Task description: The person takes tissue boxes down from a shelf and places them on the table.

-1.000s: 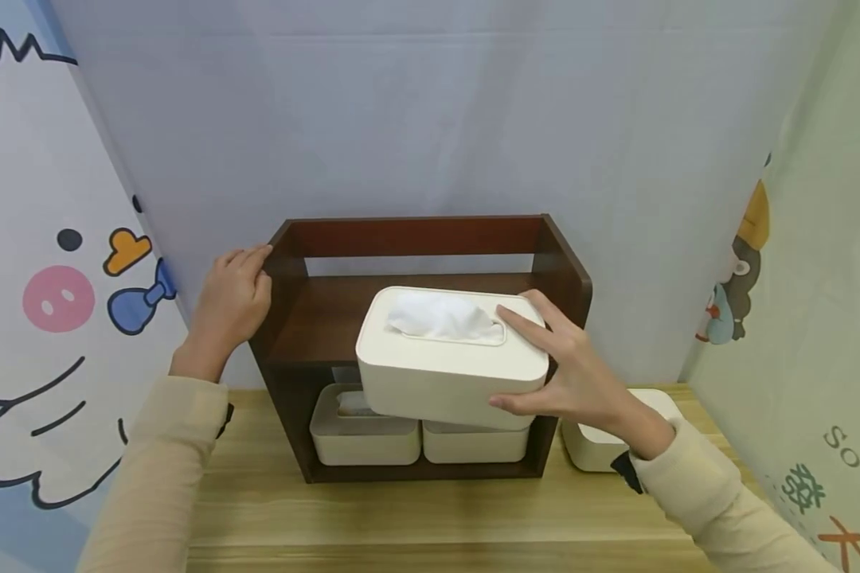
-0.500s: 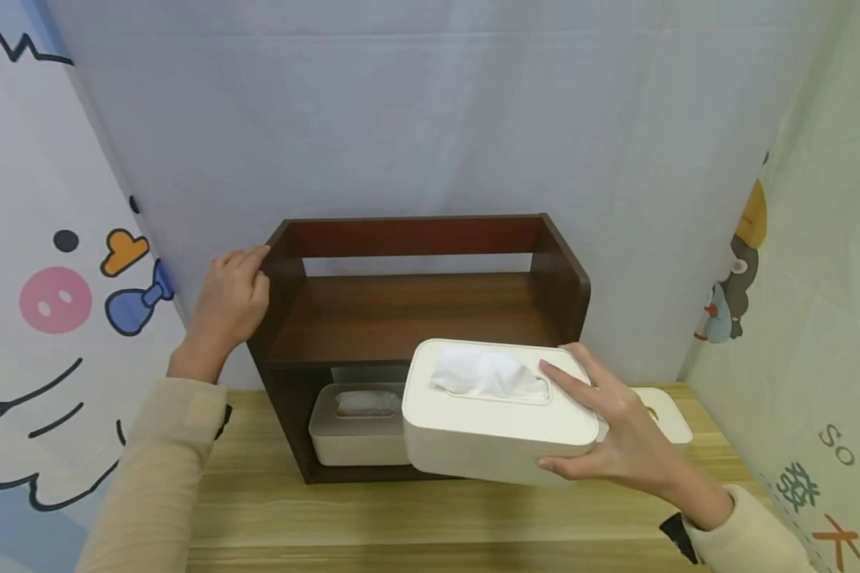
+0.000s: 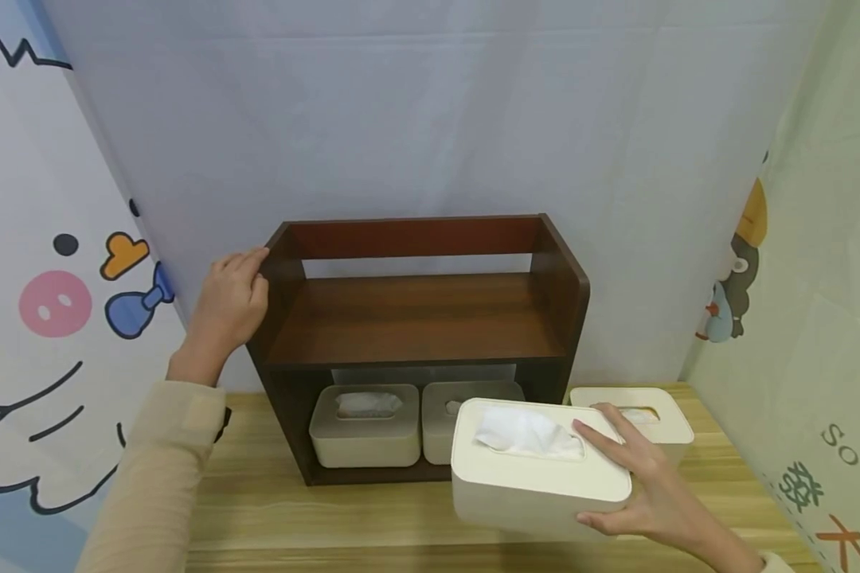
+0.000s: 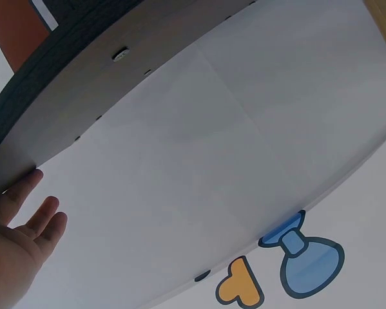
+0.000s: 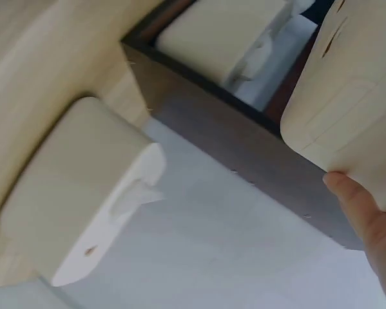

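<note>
My right hand (image 3: pixel 645 485) holds a cream tissue box (image 3: pixel 537 509) by its right end, fingers on the lid and thumb at the lower front. White tissue shows in its slot. It is in front of the right part of a dark brown wooden shelf (image 3: pixel 416 318), overlapping the lower compartment. My left hand (image 3: pixel 225 310) rests against the top of the shelf's left side panel. In the left wrist view its fingers (image 4: pixel 48 215) are stretched out, one touching the panel (image 4: pixel 83 96). In the right wrist view, my thumb (image 5: pixel 350 193) presses the held box (image 5: pixel 354 109).
Two similar tissue boxes stand in the lower compartment, one left (image 3: pixel 365 446) and one right (image 3: pixel 437 438), the latter partly hidden. Another tissue box (image 3: pixel 602 395) stands on the wooden table (image 3: pixel 315 517) right of the shelf. A pale cloth (image 3: pixel 430 119) hangs behind.
The right hand has carried the tissue box from before the shelf's middle down, to the right and towards me, uncovering the upper board. The left hand has stayed on the side panel.
</note>
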`<state>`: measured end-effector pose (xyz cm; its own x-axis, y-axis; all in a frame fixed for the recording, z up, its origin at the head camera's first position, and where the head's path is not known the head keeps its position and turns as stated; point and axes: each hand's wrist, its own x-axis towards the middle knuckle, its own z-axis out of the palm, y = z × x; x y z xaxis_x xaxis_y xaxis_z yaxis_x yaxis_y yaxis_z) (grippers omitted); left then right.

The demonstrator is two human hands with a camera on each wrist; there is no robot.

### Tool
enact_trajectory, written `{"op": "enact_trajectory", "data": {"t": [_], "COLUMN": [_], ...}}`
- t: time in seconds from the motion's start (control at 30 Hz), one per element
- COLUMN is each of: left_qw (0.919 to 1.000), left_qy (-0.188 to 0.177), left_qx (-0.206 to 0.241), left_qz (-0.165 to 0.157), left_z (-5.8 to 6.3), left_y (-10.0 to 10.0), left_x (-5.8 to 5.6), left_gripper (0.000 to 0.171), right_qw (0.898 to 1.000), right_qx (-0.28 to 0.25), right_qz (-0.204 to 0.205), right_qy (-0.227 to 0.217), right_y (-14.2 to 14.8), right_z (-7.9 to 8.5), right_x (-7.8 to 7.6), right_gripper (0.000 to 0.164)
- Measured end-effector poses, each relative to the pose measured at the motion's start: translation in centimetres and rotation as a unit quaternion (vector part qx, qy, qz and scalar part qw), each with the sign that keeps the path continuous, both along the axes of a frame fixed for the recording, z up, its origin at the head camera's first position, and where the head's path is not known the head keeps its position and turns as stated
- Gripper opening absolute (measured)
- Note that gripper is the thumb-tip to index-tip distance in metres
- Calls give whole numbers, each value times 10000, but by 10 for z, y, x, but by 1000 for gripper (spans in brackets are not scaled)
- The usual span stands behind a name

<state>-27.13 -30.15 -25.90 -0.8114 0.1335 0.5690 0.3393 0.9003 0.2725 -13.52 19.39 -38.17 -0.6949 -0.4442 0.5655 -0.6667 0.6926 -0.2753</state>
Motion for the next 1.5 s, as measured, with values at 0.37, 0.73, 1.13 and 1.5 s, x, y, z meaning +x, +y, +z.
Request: {"op": "enact_trajectory", "data": {"t": [0.37, 0.73, 1.13, 1.5], "left_qw": [10000, 9999, 9999, 9996], "left_qy": [35, 49, 154, 291], "left_qx": [84, 60, 52, 15], "left_qz": [-40, -77, -60, -64], "left_z": [0, -1, -2, -4], "left_y": [-1, -1, 0, 2], "left_x": [-1, -2, -2, -5], "left_gripper": [45, 45, 44, 43], "right_qw": [9990, 9979, 9861, 9921], "right_qx": [-295, -430, -755, -388], "right_qz": [-150, -244, -210, -334], "right_qy": [-296, -423, -1468, -1146], "right_y": [32, 61, 77, 87], "right_z": [-52, -88, -102, -117], "right_x": [1, 3, 7, 3], "right_gripper": [91, 93, 87, 90]}}
